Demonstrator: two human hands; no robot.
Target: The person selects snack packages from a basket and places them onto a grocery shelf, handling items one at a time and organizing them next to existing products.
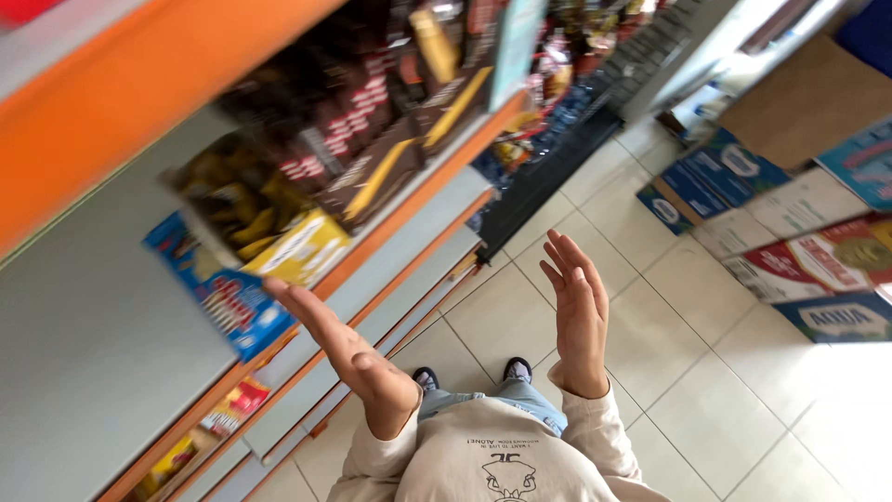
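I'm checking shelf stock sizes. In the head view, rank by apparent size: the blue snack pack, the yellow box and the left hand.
1. Left hand, nearest the camera, so unsure
2. Blue snack pack
3. Yellow box
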